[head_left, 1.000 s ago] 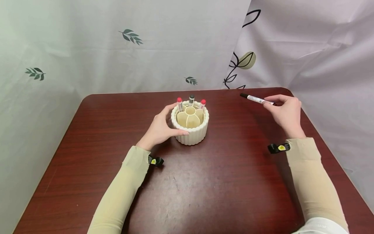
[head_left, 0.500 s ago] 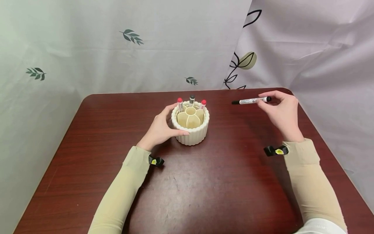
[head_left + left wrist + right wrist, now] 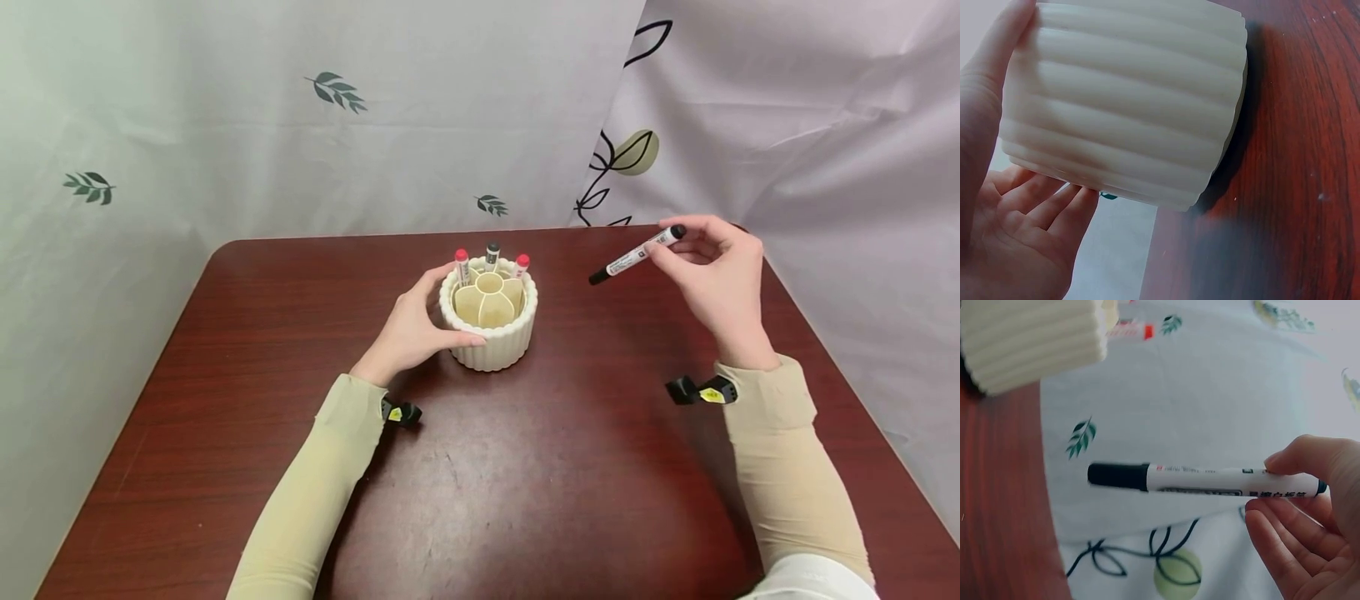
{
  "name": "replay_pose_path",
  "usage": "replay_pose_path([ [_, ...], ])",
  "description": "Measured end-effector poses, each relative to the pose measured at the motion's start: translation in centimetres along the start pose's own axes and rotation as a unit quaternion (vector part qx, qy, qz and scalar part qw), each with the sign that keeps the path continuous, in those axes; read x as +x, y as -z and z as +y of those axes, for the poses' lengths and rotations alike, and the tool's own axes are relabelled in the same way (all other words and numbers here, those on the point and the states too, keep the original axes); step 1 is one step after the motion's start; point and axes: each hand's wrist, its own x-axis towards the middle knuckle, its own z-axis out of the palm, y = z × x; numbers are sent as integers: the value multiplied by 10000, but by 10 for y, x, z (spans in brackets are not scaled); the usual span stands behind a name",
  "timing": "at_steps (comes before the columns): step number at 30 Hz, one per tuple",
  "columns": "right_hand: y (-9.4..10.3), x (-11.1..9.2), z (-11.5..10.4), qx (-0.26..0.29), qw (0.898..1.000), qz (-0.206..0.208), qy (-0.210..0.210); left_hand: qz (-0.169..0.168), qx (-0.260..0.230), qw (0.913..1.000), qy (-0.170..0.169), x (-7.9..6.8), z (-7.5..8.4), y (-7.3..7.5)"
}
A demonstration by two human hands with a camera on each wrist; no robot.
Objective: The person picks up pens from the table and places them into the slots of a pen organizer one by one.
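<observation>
A cream, ribbed pen holder (image 3: 501, 348) with petal-shaped compartments stands upright on the table. My left hand (image 3: 408, 329) grips it from the left, thumb across the front and fingers round the far side; the left wrist view shows the holder's ribbed wall (image 3: 1129, 94) between them. Two red-capped markers (image 3: 462, 268) and a dark-capped marker (image 3: 492, 257) stand in its rear compartments. To the right, my right hand (image 3: 723, 279) pinches a white whiteboard marker (image 3: 1204, 480) near its rear end, above the table. Its black cap (image 3: 598, 276) slants down to the left.
The dark red-brown wooden table (image 3: 465, 500) ends at a back edge just beyond the holder. Behind it hangs a pale curtain (image 3: 405, 158) with leaf prints. Each wrist wears a small black strap device (image 3: 701, 390).
My right hand has raised the whiteboard marker and shifted slightly left. The marker has turned so its black-capped end now tips downward. My left hand and the pen holder have stayed put.
</observation>
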Motion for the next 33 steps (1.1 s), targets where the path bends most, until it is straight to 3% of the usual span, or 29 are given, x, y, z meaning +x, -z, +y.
replay_pose_path([
  [7,-9,-2,-24,1159,9932,-55,120,-5,9,10000,42,0,2,1],
  [12,-16,-7,-41,1577,9869,-180,278,-4,58,10000,50,1,4,1],
  [22,-38,-24,-73,1511,9812,-807,889,-18,43,10000,77,0,1,0],
  [26,-45,-24,-69,1269,9819,-947,1035,-3,50,10000,51,1,2,1],
  [33,-59,-22,-51,1098,9824,-1321,735,-20,20,10000,54,0,4,1],
])
